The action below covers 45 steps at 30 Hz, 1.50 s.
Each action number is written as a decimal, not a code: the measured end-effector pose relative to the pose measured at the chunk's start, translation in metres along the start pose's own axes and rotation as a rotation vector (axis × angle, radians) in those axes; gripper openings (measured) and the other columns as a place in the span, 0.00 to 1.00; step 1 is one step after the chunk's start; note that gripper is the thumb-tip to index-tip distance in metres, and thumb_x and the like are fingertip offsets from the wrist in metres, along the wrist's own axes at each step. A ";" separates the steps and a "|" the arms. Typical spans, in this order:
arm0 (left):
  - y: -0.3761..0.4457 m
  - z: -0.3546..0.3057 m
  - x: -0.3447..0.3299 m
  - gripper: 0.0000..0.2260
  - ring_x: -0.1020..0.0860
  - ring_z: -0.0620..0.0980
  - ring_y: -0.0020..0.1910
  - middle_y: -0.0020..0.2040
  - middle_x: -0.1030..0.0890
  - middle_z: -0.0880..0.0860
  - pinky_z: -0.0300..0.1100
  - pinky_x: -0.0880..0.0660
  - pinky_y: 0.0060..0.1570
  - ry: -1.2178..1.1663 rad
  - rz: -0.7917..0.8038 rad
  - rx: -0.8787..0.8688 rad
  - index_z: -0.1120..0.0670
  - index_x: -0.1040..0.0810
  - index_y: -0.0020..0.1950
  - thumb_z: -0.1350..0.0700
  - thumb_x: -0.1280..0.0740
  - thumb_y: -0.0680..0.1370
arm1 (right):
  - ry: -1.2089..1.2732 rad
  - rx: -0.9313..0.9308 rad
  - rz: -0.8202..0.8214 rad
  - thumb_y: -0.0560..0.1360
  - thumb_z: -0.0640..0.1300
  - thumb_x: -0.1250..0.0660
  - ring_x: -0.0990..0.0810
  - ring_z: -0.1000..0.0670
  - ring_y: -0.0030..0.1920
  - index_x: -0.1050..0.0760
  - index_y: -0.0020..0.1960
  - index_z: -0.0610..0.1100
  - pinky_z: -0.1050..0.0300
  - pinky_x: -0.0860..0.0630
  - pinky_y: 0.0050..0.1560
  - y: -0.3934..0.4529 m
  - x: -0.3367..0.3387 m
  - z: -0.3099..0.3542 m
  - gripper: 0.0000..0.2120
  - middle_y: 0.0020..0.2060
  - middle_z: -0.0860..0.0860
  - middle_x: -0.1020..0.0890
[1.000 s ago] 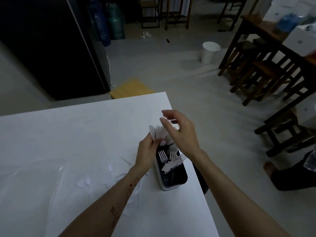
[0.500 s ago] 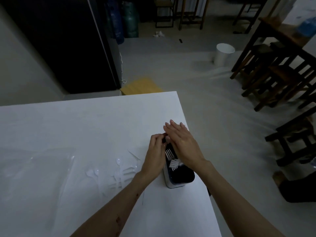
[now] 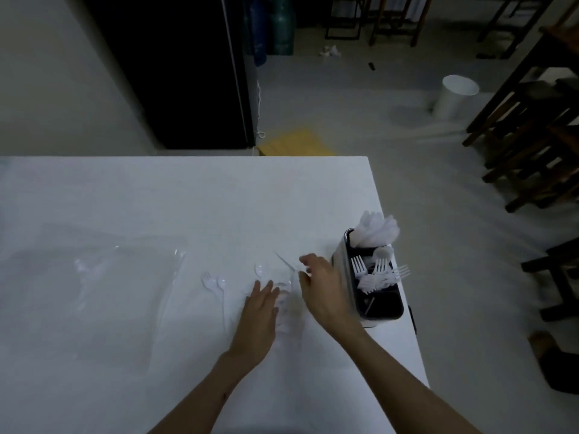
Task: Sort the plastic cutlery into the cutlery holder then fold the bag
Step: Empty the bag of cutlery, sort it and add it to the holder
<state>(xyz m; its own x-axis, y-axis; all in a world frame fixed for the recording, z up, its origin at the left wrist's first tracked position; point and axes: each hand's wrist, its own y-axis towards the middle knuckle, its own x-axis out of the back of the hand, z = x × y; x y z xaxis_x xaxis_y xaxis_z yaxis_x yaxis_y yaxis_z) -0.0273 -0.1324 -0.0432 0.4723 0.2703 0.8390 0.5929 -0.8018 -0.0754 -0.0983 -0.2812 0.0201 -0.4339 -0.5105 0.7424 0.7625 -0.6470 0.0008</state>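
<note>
Views: one only, the head camera, so no second view overlaps it.
Position: above the near edge of the white table point(image 3: 188, 195), at head height.
Facing: forward and steeply down over the table.
Nearness: both forearms enter from the bottom edge, at arm's reach of the lens.
Reach: wide angle; past the table's far edge, floor and a dark cabinet point(image 3: 175, 73); right of the table, wooden stools point(image 3: 529, 136).
</note>
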 end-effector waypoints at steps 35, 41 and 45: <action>0.043 -0.009 0.045 0.17 0.24 0.51 0.47 0.49 0.20 0.53 0.45 0.28 0.53 -0.976 -0.073 0.815 0.59 0.25 0.53 0.49 0.48 0.83 | -0.033 -0.331 -0.197 0.79 0.40 0.36 0.20 0.45 0.53 0.26 0.64 0.40 0.55 0.25 0.55 -0.020 -0.054 -0.012 0.14 0.60 0.44 0.23; 0.037 0.003 0.050 0.05 0.29 0.48 0.34 0.42 0.25 0.54 0.40 0.25 0.40 -1.354 0.068 0.955 0.56 0.29 0.49 0.59 0.43 0.83 | -0.452 -0.456 0.038 0.80 0.33 0.41 0.19 0.44 0.51 0.27 0.57 0.37 0.57 0.25 0.45 -0.002 -0.055 -0.024 0.08 0.53 0.41 0.21; 0.033 0.000 0.050 0.04 0.23 0.50 0.41 0.47 0.20 0.55 0.41 0.24 0.45 -1.494 0.148 0.945 0.58 0.29 0.52 0.64 0.42 0.82 | -0.217 -0.460 -0.149 0.80 0.36 0.40 0.18 0.41 0.40 0.23 0.49 0.35 0.52 0.22 0.39 -0.011 -0.048 -0.023 0.08 0.43 0.39 0.18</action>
<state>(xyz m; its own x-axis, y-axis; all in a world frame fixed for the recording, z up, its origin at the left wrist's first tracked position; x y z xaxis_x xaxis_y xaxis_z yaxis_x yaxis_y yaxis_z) 0.0161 -0.1453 -0.0039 0.3677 0.8725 -0.3218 0.3777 -0.4564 -0.8057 -0.0966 -0.2624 -0.0311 -0.3749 -0.2971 0.8781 0.3896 -0.9101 -0.1416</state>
